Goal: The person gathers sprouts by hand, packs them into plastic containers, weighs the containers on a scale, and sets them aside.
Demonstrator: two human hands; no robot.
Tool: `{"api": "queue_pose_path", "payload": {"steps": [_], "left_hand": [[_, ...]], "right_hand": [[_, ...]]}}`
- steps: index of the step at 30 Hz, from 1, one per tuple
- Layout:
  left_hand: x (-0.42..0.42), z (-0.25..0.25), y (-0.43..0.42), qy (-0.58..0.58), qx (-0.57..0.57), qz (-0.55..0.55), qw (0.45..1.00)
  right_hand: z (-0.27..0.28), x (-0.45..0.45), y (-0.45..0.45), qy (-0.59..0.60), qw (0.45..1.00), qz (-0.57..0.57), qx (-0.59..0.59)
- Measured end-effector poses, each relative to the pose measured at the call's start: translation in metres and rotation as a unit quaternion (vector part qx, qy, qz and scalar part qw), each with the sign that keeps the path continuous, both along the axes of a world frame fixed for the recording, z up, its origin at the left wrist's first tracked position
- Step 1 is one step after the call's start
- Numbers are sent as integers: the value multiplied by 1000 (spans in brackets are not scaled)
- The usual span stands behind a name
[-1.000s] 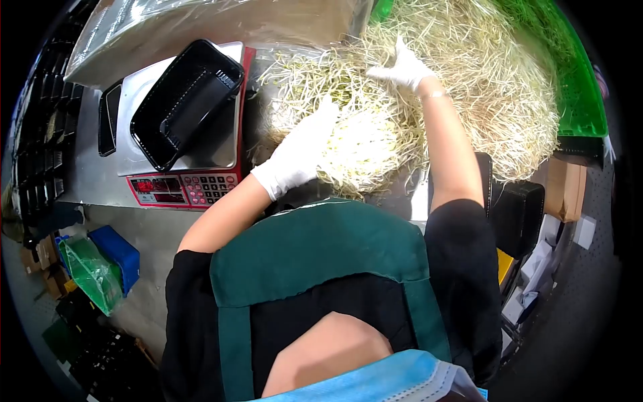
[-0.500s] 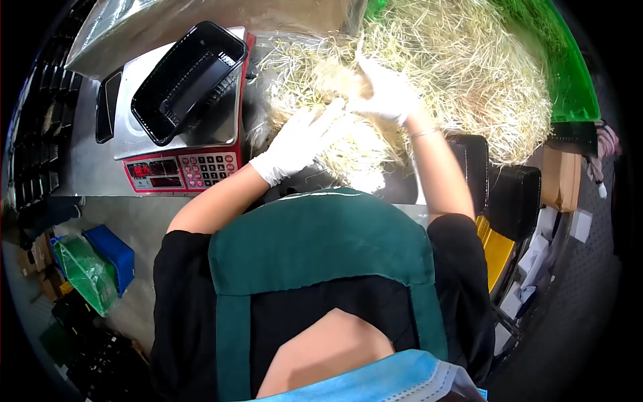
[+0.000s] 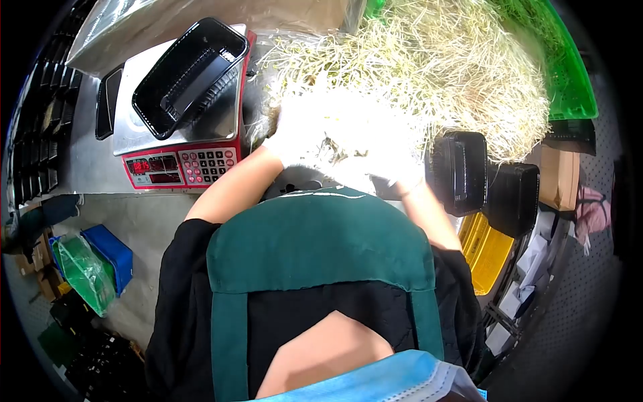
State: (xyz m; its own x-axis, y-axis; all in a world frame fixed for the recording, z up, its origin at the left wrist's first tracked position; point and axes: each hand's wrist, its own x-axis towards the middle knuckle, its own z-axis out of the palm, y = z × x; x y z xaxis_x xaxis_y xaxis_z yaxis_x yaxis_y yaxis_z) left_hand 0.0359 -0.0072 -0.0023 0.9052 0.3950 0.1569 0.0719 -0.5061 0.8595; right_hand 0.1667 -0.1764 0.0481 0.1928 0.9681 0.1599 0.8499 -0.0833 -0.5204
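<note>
My left hand (image 3: 298,137), in a white glove, is at the near edge of the pale bean sprouts (image 3: 469,74). Close beside it on the right is my right hand (image 3: 402,154), gloved too. Strong glare washes out both hands, so their fingers and whatever may be in them cannot be made out. A few sprouts show between the hands. Left of them, a black plastic tray (image 3: 157,114) rests on a scale (image 3: 127,130) with a red front and lit digits.
Black containers (image 3: 465,174) stand at the right by the sprouts, above a yellow crate (image 3: 482,254). A green basket (image 3: 576,100) borders the heap. Stacked black trays (image 3: 33,147) line the far left. On the floor are a blue bin (image 3: 110,254) and a green one (image 3: 80,268).
Both hands have come back toward my body, away from the middle of the sprouts. My right hand moved furthest, and the glare over the gloves has grown.
</note>
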Motion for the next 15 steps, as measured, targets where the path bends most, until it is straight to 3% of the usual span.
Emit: {"api": "queue_pose_path", "payload": {"steps": [1, 2, 4, 6, 8, 10, 11, 12, 13, 14, 15], "left_hand": [[-9, 0, -3, 9, 95, 12, 995], [-14, 1, -4, 18, 188, 25, 982], [-13, -8, -1, -31, -17, -3, 999], [-5, 15, 2, 142, 113, -23, 983], [3, 40, 6, 305, 239, -37, 921], [5, 27, 13, 380, 298, -38, 875], [6, -7, 17, 145, 24, -46, 988], [9, -13, 20, 16, -119, -38, 992], [11, -8, 21, -115, -250, -53, 960], [14, -3, 21, -138, -257, -29, 956], [13, 1, 22, -150, -261, -17, 953]], "right_hand": [[-14, -10, -5, -45, 997, 27, 63], [-24, -10, -11, -86, 994, -15, 66], [-28, -4, -11, -124, 988, -59, 68], [-17, 24, 16, -32, 985, -71, -153], [-25, 41, 29, -4, 993, -79, -89], [-18, 46, 31, 19, 996, -82, -26], [-1, 46, 32, 87, 991, -98, 16], [17, 44, 31, 153, 980, -113, 58], [23, 39, 28, 215, 966, -115, 91], [30, 33, 25, 275, 946, -115, 125], [28, 33, 21, 147, 976, -129, 100]]}}
